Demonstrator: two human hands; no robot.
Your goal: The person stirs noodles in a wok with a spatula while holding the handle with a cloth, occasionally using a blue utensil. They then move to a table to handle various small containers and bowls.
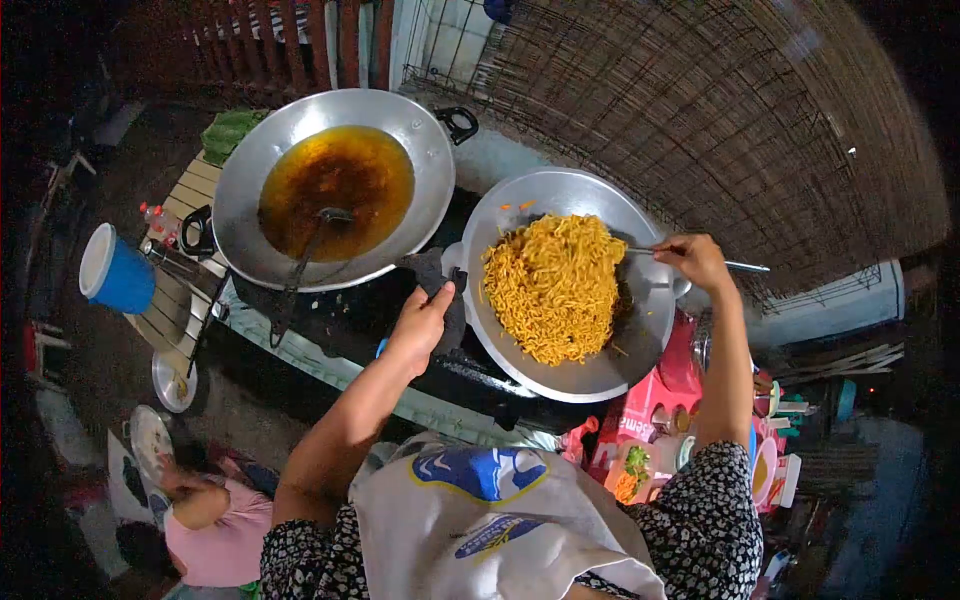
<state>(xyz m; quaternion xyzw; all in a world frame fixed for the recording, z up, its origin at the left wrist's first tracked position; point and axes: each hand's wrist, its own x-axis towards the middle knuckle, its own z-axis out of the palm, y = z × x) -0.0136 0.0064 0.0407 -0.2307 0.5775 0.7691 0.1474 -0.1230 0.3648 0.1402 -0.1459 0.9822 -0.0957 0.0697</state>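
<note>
Looking down over a cook's own arms at a dark stove (350,325) carrying two round metal woks. The left hand (425,315) is closed around a dark cloth (440,285), gripping through it the near-left rim of the wok (600,385) on the right. That wok holds a heaped mound of yellow noodles (555,285), which fills its middle. The right hand (695,260) comes in from the right side, fingers curled tight round the thin metal handle of a spatula (745,266); its working end runs in among the noodles at the far edge of the mound and cannot be seen. Close beside it, to the left, sits a larger second wok (245,170) holding brown oil (335,180), with a dark ladle (305,260) leaning in it, handle over the near rim. Farther left stands a blue bucket (115,275). At the lower left, below the stove, another person in a pink top (220,525) crouches by a plate (150,440)
</note>
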